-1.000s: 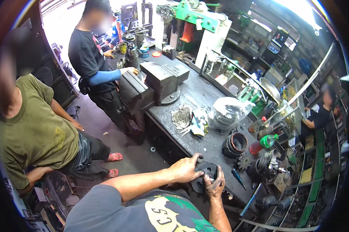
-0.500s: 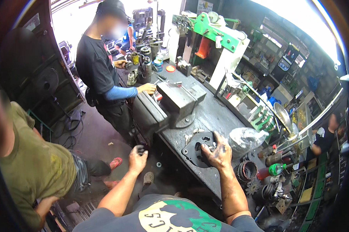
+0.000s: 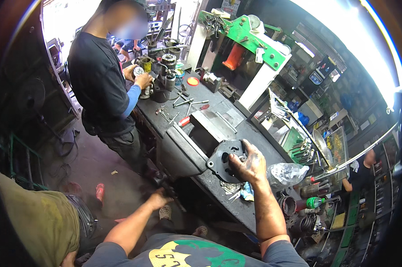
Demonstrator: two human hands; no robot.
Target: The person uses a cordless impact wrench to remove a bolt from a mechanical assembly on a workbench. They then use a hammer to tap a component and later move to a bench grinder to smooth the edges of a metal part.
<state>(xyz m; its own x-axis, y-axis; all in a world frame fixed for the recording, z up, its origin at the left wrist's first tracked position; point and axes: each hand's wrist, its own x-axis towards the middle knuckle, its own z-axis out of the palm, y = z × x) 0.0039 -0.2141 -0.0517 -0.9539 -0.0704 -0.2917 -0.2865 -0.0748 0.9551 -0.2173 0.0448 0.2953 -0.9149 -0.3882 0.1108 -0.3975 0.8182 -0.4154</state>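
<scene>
My right hand [image 3: 250, 165] is closed around the edge of a dark round metal plate [image 3: 221, 167] with slots and holes, the thumb on its face. The plate is held up over the bench, beside the near end of a large grey bench vise [image 3: 183, 149]. Low on the vise's front side, my left hand [image 3: 157, 199] reaches up to the dark vise screw and handle [image 3: 176, 198]. Its fingers are dark and blurred there, so their grip does not show. Behind the plate, a blue and white rag [image 3: 246, 192] lies on the bench.
Across the vise a co-worker [image 3: 100, 84] holds a round metal part [image 3: 138, 71]. Another person in an olive shirt [image 3: 36, 218] is at lower left. Hand tools [image 3: 183, 102], a clear plastic bag [image 3: 287, 172] and a green press frame [image 3: 247, 38] stand about the bench [image 3: 263, 149].
My left hand has moved forward to the vise screw. My right hand has brought the plate nearer the vise. The co-worker's hand has left the vise, and both hands are at the round part.
</scene>
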